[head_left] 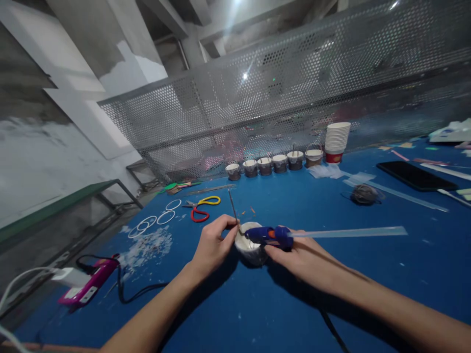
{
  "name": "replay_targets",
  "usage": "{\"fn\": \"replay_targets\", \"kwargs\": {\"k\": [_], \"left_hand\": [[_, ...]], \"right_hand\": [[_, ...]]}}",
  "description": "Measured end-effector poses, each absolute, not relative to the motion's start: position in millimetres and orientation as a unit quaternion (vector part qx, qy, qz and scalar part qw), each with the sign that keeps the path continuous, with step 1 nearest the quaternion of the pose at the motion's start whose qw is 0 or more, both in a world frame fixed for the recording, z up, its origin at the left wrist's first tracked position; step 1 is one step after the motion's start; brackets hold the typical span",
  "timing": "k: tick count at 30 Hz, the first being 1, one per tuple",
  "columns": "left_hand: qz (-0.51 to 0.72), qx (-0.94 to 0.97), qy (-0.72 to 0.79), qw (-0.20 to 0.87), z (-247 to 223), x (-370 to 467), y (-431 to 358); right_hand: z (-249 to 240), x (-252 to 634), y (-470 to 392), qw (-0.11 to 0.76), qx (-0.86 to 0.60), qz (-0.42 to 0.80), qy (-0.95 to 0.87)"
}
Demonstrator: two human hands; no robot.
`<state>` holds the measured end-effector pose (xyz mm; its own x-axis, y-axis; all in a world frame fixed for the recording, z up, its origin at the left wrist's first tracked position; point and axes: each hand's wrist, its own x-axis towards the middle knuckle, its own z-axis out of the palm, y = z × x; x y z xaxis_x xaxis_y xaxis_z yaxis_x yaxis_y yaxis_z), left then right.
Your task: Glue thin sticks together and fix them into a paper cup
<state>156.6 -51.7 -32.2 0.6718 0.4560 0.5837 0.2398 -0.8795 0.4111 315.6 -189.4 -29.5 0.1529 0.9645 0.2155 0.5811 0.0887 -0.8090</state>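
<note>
A small white-lined cup with a dark outside stands on the blue table between my hands. My right hand is wrapped round a blue glue gun, whose nozzle points left over the cup's rim. From the gun's back a long clear glue stick sticks out to the right. Pinched in the fingers of my left hand, at the cup's left rim, is a thin dark stick that leans up and to the left. The nozzle tip is close to the stick's lower end.
Several similar cups line the back by a mesh panel. Scissors and white rings lie left. A pink power strip is at front left. Stacked paper cups, dark yarn and a phone are right.
</note>
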Motion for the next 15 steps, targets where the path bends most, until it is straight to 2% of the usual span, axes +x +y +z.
{"fn": "replay_targets", "kwargs": {"k": [15], "left_hand": [[0.354,0.899,0.205,0.156,-31.0,157.3,-52.3]], "right_hand": [[-34.3,306.3,-181.0,0.431,-0.644,0.245,-0.583]]}}
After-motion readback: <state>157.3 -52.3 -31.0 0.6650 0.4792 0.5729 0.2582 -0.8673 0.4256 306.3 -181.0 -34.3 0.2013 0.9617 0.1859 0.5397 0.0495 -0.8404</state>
